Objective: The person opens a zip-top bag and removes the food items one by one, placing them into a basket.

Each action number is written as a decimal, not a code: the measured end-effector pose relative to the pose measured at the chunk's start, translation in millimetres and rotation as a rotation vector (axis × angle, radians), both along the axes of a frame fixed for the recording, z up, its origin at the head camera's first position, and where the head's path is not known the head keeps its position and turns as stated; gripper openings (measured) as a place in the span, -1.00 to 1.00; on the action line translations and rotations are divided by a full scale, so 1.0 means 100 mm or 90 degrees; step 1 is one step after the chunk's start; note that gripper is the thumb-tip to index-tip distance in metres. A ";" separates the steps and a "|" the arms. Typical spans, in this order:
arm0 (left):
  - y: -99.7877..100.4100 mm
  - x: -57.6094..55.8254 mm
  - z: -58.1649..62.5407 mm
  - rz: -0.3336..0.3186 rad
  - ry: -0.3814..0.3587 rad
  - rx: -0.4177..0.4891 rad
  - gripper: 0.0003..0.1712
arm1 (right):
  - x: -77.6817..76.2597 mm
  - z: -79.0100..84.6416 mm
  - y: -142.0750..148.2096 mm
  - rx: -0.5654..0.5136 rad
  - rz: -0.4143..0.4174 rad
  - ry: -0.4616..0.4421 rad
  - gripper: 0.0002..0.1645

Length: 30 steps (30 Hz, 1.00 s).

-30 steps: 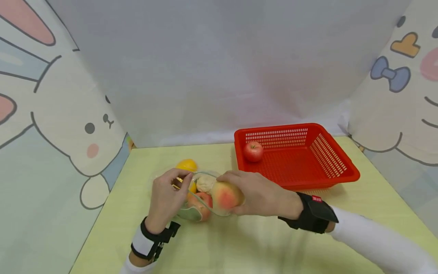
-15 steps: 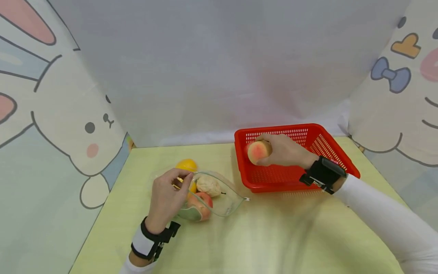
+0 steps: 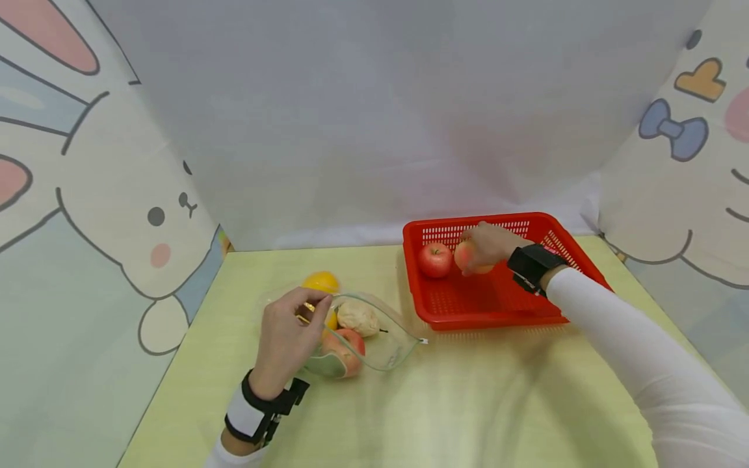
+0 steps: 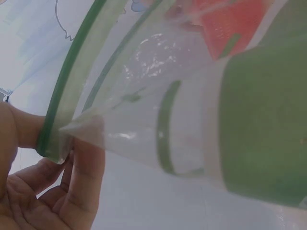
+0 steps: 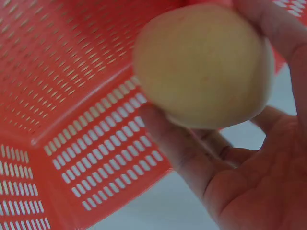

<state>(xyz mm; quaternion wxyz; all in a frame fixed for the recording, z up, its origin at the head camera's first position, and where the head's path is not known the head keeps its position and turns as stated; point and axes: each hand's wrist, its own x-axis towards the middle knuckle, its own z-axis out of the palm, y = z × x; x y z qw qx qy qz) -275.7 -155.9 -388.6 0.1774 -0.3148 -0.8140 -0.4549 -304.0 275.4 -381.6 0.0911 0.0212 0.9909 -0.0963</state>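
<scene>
- The right hand [image 3: 496, 244] grasps a peach [image 3: 465, 255], with its fingers bent around the fruit.
- The peach is inside the red basket [image 3: 497, 321], toward its left part; whether it rests on the basket's floor, I cannot tell.
- A red apple [image 3: 435, 260] sits in the basket near its left wall, just beside the peach.
- The left hand [image 3: 288, 339] pinches the green-edged mouth of a clear bag [image 3: 393, 346] between thumb and fingers.
- The bag lies on the pale yellow counter [image 3: 409, 422], to the left of the basket and apart from it, its mouth spread open toward the right.
- In the bag are a pale, wrinkled fruit [image 3: 358, 318] with a dark stem and, nearer the person, a reddish fruit [image 3: 353, 342] partly behind the bag's green panel [image 4: 268, 124].
- A yellow fruit [image 3: 320, 281] shows beyond the left hand's fingertips.
- Black straps circle both wrists, and both sleeves are white.
- A cartoon rabbit [image 3: 137, 227] covers the left wall.
</scene>
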 end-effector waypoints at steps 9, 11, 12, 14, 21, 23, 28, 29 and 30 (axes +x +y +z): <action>0.00 0.01 0.01 -0.003 0.002 0.000 -0.94 | -0.17 -0.30 0.04 0.094 0.010 0.030 -0.04; 0.01 0.00 0.01 -0.003 0.006 0.000 -0.94 | -0.18 -0.32 0.03 0.107 0.026 0.036 -0.05; 0.00 0.00 0.00 -0.003 0.008 0.000 -0.94 | -0.18 -0.32 0.03 0.106 0.033 0.036 -0.06; 0.01 0.00 0.00 -0.002 0.012 0.000 -0.95 | -0.18 -0.31 0.04 0.100 0.044 0.024 -0.11; 0.00 0.01 -0.01 0.005 0.016 0.001 -0.96 | -0.16 -0.27 0.05 0.063 0.044 0.016 -0.23; 0.00 0.01 -0.01 0.005 0.013 0.000 -0.94 | -0.16 -0.29 0.06 0.075 0.041 0.028 -0.21; 0.00 0.01 0.00 0.004 0.005 0.002 -0.95 | -0.12 -0.22 0.02 0.128 0.071 0.061 -0.18; 0.00 0.01 0.00 0.004 0.006 0.003 -0.95 | -0.10 -0.18 -0.01 0.133 0.085 0.069 -0.19; 0.00 0.01 0.00 0.004 0.007 0.003 -0.96 | -0.07 -0.12 -0.05 0.133 0.099 0.076 -0.19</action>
